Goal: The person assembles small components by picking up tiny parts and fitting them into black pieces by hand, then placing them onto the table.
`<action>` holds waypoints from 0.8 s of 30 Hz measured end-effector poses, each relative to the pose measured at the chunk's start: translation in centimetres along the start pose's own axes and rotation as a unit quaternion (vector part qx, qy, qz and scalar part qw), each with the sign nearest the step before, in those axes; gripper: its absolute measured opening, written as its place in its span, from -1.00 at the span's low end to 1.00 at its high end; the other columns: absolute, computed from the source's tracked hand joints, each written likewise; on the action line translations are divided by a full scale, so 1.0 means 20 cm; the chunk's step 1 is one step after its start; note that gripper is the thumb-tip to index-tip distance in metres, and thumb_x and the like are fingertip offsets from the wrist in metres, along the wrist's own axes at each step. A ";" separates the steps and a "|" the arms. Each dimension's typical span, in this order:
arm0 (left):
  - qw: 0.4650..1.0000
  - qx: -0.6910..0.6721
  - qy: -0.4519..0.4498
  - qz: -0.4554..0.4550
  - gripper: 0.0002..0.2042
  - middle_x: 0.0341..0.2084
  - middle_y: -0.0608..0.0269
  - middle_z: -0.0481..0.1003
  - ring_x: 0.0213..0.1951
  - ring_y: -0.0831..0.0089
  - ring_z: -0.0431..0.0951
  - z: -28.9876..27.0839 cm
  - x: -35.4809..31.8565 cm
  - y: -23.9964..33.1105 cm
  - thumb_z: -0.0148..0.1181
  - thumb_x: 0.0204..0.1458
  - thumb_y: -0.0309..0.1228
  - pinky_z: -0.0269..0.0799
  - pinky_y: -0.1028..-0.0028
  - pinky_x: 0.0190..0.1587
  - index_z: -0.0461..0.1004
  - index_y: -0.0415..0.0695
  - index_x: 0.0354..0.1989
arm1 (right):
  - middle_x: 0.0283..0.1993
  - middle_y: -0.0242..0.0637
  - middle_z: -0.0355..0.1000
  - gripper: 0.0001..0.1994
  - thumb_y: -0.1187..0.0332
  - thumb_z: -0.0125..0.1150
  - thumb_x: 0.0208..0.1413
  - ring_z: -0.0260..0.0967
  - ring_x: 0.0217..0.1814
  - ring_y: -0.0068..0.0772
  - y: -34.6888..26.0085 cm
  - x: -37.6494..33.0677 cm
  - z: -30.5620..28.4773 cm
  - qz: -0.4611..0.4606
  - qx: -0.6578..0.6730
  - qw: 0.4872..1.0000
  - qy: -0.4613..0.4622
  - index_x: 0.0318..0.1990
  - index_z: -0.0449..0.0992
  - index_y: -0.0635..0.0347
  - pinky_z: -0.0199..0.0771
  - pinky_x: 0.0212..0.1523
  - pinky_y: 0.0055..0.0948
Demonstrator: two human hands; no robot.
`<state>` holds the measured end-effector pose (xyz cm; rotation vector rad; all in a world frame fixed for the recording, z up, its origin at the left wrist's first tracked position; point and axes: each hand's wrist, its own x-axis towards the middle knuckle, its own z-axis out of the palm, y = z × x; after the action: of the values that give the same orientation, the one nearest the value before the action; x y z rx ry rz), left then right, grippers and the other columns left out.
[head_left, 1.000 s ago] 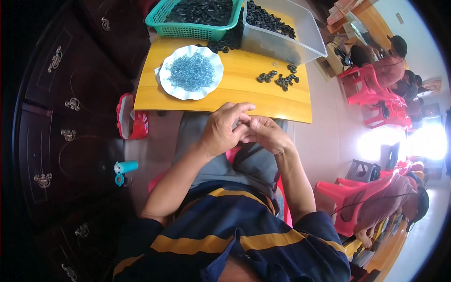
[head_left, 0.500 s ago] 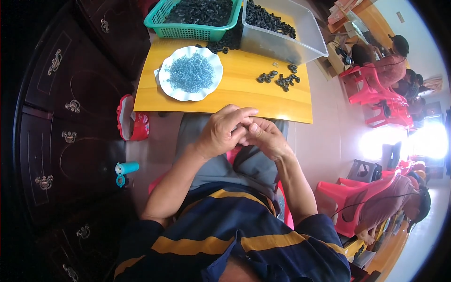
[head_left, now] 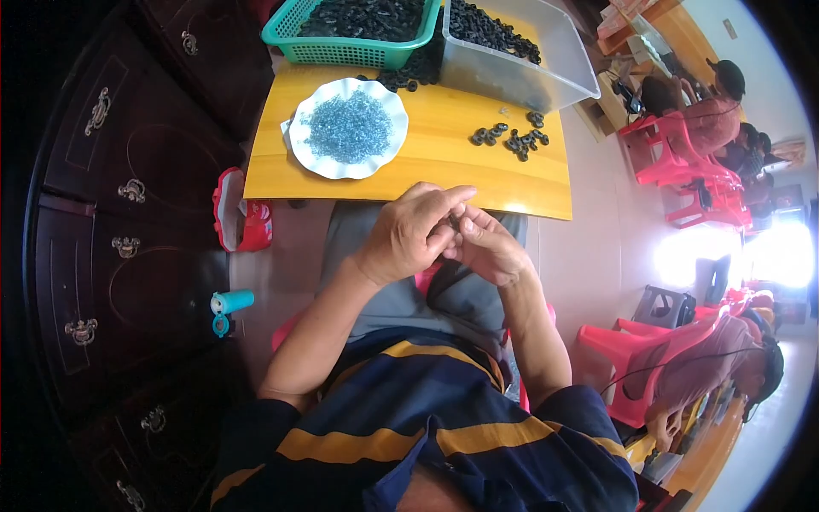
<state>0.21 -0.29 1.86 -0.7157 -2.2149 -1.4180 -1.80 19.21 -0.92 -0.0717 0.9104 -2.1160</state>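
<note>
Right by the near edge of the tabletop (head_left: 461, 166), left hand (head_left: 405, 230) and right hand (head_left: 492, 253) meet around a small dark piece (head_left: 454, 224), masking its shape! Toward the far edge, green basket (head_left: 350, 54) and clear bin (head_left: 520, 78) are both sliced by the picture's top. Those bluish pieces (head_left: 347, 126) on the plate (head_left: 299, 147)? Too tiny to tell singly!

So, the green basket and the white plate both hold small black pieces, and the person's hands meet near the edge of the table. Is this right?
Not quite: in the head view, the white plate holds translucent bluish pieces, not black ones. The green basket does hold black pieces, and the left hand and right hand meet near the edge of the table.
</note>
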 end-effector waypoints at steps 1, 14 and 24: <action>1.000 -0.012 -0.007 -0.001 -0.49 -0.28 0.12 0.53 -0.25 0.18 0.56 0.00 0.00 -0.01 0.29 -0.17 -0.68 0.51 0.29 -0.19 0.48 -0.14 0.05 | -0.08 -0.34 0.53 -0.63 0.27 0.23 0.28 0.51 -0.03 -0.48 0.01 0.01 -0.01 -0.019 -0.003 1.000 0.012 0.17 0.45 0.18 0.54 0.06 -0.43; 0.999 0.032 -0.030 -0.020 -0.60 -0.07 0.07 0.51 -0.02 0.12 0.55 -0.03 0.00 -0.02 0.36 -0.17 -0.57 0.48 0.30 0.03 0.54 -0.19 -0.06 | -0.05 -0.26 0.58 -0.68 0.34 0.24 0.26 0.54 -0.01 -0.47 -0.01 -0.01 0.07 -0.098 -0.111 0.986 0.074 0.12 0.50 0.24 0.53 0.11 -0.45; 0.994 -0.060 -0.061 -0.068 -0.62 -0.16 0.11 0.52 -0.26 0.24 0.56 -0.02 0.00 -0.01 0.36 -0.18 -0.60 0.52 0.38 -0.17 0.51 -0.23 -0.10 | -0.06 -0.27 0.56 -0.63 0.13 0.12 0.33 0.52 -0.01 -0.43 0.00 -0.02 0.06 -0.037 -0.045 0.997 0.041 0.06 0.52 0.25 0.51 0.11 -0.38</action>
<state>0.00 -0.70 1.82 -0.7219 -2.3262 -1.6254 -1.25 18.78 0.06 -0.0668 1.0655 -2.1601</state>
